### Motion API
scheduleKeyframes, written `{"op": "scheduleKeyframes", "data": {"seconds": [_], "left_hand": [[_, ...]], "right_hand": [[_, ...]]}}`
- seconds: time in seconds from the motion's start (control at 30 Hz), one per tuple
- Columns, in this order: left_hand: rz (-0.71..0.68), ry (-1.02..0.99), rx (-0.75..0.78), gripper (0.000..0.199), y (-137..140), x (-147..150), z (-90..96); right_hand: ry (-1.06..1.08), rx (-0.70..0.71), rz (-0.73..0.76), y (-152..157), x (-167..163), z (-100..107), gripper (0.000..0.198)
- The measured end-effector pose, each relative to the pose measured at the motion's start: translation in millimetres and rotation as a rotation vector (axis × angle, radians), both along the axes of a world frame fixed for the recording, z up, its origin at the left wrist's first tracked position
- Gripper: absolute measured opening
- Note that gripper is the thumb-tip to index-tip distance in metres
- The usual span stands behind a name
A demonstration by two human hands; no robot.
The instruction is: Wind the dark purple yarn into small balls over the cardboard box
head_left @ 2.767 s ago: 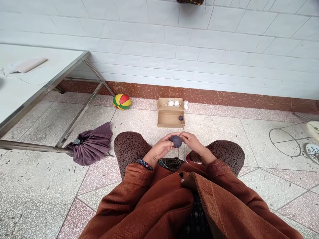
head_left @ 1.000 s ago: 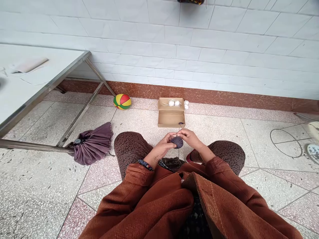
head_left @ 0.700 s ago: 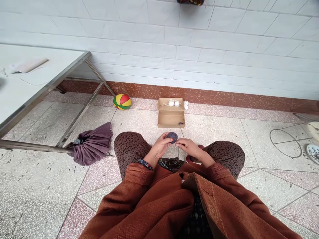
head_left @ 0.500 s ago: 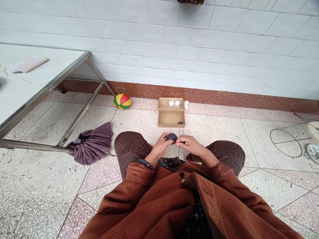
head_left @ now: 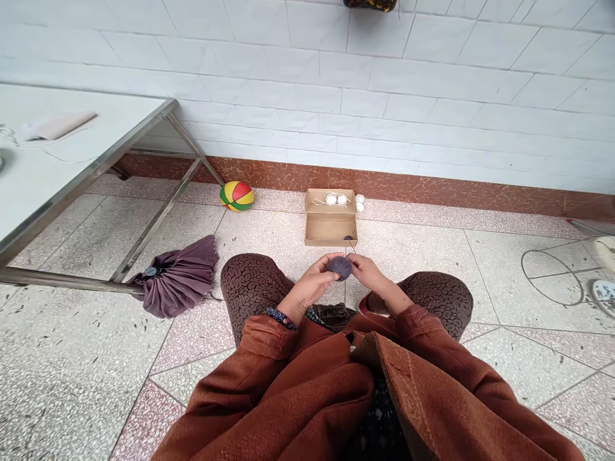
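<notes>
Between my knees my left hand (head_left: 312,279) is closed round a dark purple-grey ball of yarn (head_left: 340,267). Close against the ball's right side is my right hand (head_left: 369,271), its fingers pinched on the yarn strand. The strand runs down from the open cardboard box (head_left: 330,243), where a smaller dark yarn ball (head_left: 348,238) lies in the front right corner. White yarn balls (head_left: 331,199) rest in the box's rear half, and more white balls (head_left: 360,203) sit on the floor against its right side.
A red, yellow and green ball (head_left: 237,196) lies by the wall. A folded purple umbrella (head_left: 185,278) is near the leg of the metal-edged table (head_left: 139,137) on the left. At the right are a metal ring stand (head_left: 552,276) and part of a fan-like object (head_left: 604,291).
The yarn ball has turned in my left hand and shows more of its face. My right hand has shifted up and closer round the ball's right side.
</notes>
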State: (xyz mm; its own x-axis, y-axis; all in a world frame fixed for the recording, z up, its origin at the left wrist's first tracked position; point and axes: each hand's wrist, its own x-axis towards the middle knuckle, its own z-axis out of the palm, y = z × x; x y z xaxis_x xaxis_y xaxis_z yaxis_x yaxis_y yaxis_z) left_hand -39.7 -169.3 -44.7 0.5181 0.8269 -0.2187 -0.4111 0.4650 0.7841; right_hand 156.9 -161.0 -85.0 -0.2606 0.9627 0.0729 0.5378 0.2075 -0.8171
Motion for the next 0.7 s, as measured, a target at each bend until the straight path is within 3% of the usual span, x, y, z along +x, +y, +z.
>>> {"op": "scheduleKeyframes", "data": {"seconds": [0.13,0.3,0.5,0.7], "left_hand": [[0.157,-0.019,-0.121,0.045,7,-1,-7.9],[0.265,0.078,-0.183,0.044,12,0,-20.4],[0.189,0.256,-0.029,0.044,7,1,-16.4],[-0.042,0.332,0.103,0.062,-1,3,-8.8]], "right_hand": [[0.006,-0.031,0.097,-21,-1,-3,0.023],[0.018,-0.001,0.248,-34,-3,26,0.025],[0.053,0.096,0.248,-31,-2,60,0.027],[0.084,0.23,0.182,-7,3,61,0.026]]}}
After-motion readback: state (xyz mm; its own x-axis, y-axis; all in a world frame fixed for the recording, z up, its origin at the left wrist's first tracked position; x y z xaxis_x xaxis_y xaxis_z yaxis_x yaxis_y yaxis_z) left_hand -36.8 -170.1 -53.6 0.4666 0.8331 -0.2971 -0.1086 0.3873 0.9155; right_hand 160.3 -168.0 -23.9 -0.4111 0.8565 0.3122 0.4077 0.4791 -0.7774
